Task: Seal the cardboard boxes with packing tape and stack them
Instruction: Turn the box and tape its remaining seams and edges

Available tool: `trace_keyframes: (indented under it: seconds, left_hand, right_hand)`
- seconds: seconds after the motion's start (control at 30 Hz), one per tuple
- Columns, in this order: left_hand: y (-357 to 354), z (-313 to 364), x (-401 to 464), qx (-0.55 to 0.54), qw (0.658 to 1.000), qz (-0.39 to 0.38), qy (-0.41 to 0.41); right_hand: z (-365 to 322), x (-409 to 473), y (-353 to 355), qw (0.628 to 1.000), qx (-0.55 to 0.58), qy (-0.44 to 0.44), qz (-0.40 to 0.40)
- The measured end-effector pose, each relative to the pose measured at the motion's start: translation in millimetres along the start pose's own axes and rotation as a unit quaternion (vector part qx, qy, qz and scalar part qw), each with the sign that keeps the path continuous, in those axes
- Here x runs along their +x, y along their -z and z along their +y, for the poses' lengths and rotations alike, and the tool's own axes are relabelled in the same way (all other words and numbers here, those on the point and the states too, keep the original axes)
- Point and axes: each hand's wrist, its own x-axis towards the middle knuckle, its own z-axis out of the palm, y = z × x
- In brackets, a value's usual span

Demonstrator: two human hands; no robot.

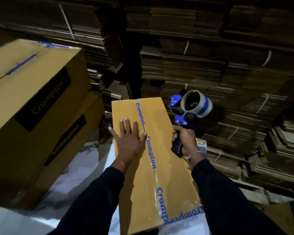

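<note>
A long tan cardboard box point(168, 158) lies in front of me, its top seam covered by clear tape printed with blue lettering. My left hand point(128, 138) presses flat on the box's left flap, fingers spread, beside the seam. My right hand point(183, 139) grips the dark handle of a blue tape dispenser point(190, 107), held upright in the air just off the box's right edge, its tape roll facing me. On the left stand two stacked sealed boxes point(32, 102) with dark printed labels.
Tall piles of flattened, strapped cardboard point(210, 68) fill the whole background and the right side. A white sheet point(71, 180) covers the floor between the stacked boxes and the box in front.
</note>
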Motion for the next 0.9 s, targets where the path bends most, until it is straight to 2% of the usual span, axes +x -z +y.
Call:
trace_keyframes:
  seconds: [0.13,0.47,0.67,0.9]
  left_hand:
    - [3.6,-1.3,-0.3,-0.049,0.994,-0.001,0.094]
    - [2.6,0.0,-1.0,-0.088,0.989,0.058,0.105]
    - [4.1,0.0,3.3,-0.183,0.969,0.083,0.146]
    - [3.4,0.7,7.9,-0.177,0.961,0.105,0.187]
  right_hand:
    - [-3.1,12.5,5.1,1.0,-0.004,0.004,-0.023]
    - [11.2,27.4,20.8,0.994,0.037,0.009,-0.101]
    - [22.2,18.3,30.6,0.992,0.091,0.022,-0.089]
    - [29.7,17.4,29.8,0.986,0.144,0.061,-0.059]
